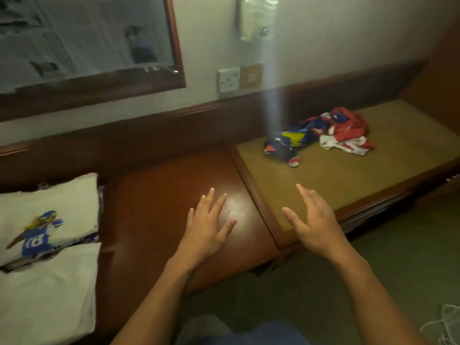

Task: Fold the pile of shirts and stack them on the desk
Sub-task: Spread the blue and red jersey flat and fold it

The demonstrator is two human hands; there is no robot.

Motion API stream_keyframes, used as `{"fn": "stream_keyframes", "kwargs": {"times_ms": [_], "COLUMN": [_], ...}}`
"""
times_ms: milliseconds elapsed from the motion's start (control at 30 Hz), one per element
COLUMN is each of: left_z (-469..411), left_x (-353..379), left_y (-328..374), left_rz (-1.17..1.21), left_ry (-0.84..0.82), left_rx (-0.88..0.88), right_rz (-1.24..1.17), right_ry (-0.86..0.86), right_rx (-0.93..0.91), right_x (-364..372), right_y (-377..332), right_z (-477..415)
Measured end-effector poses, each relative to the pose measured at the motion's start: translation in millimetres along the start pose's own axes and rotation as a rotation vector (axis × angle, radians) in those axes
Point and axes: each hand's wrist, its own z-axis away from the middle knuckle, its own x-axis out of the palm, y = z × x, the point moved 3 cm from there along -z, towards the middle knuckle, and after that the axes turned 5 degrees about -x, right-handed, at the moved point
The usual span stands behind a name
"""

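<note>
Head view: both hands are out over the desk (161, 185), palms down.

- Left hand (207, 226): fingers straight and spread, gripping nothing. It is over the glossy wooden section; contact with the surface cannot be determined.
- Right hand (315, 220): fingers straight, slightly spread, also gripping nothing. It is over the near left corner of the olive pad (388, 155) set into the desk.
- Pile of shirts (321, 133): crumpled, unfolded, on the olive pad towards the wall, well apart from both hands. Blue-and-yellow fabric is on its left side, red-and-white on its right.
- Printed white shirt (49, 207): folded flat at the left end of the desk, showing a cartoon figure in a blue jersey.
- Plain white shirt (49, 292): folded, just beside it on the near side.
- Wall socket (229, 79): above the desk's back edge.
</note>
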Motion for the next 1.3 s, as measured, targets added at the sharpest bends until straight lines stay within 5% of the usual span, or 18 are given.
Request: {"fn": "stream_keyframes", "kwargs": {"times_ms": [233,700,1100,1300], "left_z": [-81,-257,-398,-424], "left_x": [43,112,157,203], "left_y": [94,137,152,140], "left_rz": [0.054,0.043,0.212,0.286], "left_ry": [-0.042,-0.160,0.086,0.106], "left_rx": [0.111,0.018,-0.377,-0.584], "right_rz": [0.022,-0.124,-0.061,0.238], "right_ry": [0.032,-0.050,-0.183,-0.285], "right_rx": [0.045,0.235,-0.105,-0.267], "right_x": [-57,-85,-56,-10], "right_y": [82,195,300,328], "right_z": [-54,-168,-387,-464]}}
